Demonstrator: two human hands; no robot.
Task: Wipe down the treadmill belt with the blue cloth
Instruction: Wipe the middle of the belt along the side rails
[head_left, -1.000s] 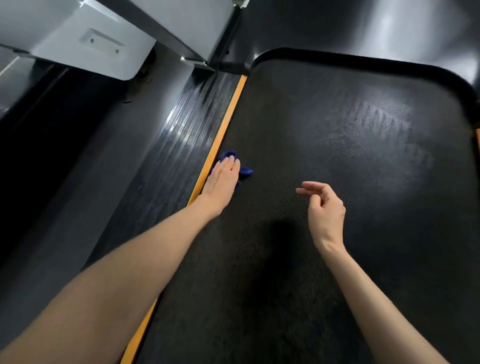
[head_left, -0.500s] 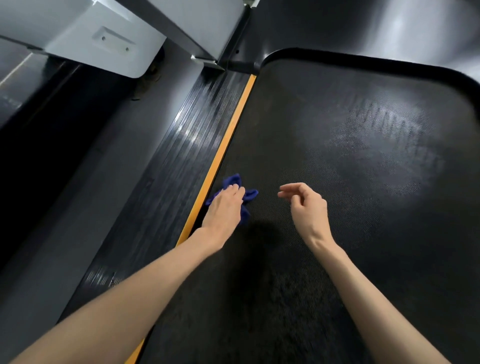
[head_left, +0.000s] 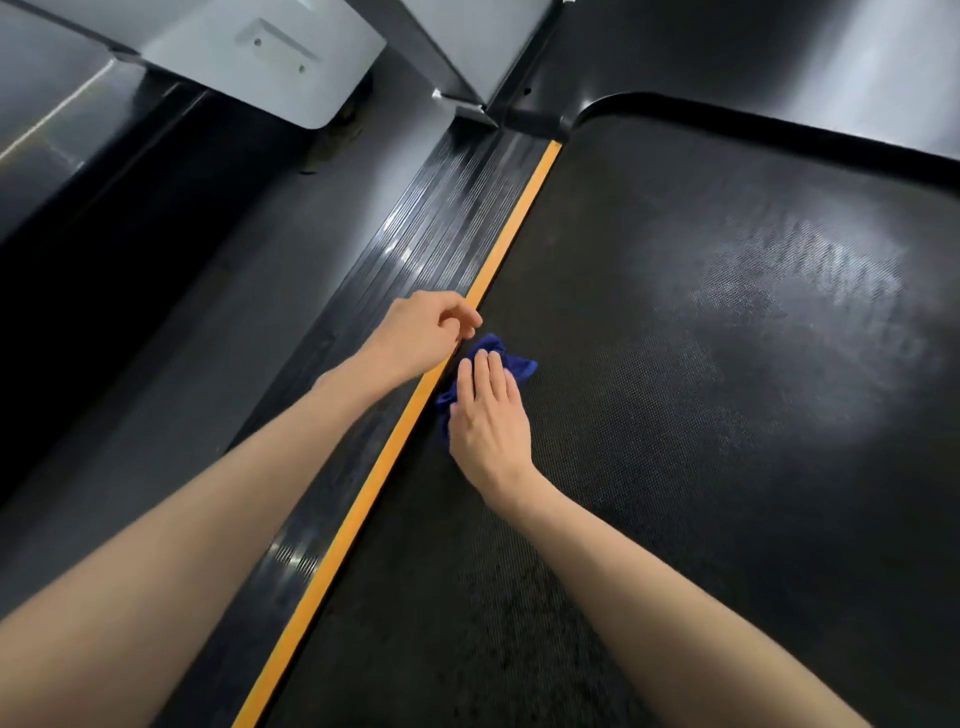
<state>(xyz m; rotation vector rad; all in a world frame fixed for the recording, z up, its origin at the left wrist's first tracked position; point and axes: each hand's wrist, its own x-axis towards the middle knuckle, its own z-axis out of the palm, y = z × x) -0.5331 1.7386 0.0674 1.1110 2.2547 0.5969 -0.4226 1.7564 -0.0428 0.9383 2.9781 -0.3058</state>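
We see the right hand (head_left: 488, 421) lying flat, fingers straight, pressing the crumpled blue cloth (head_left: 511, 364) onto the treadmill belt (head_left: 727, 415), just beside the orange stripe (head_left: 363, 493). The left hand (head_left: 423, 330), loosely curled and holding nothing, is just left of the cloth, over the ribbed side rail (head_left: 415, 249).

Head view, looking steeply down, close

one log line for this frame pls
right hand: flat on blue cloth | blue cloth: on belt by orange stripe | left hand: free, over side rail

Orange strip (head_left: 353, 519) borders a ribbed side rail (head_left: 441, 218) (glossy black).
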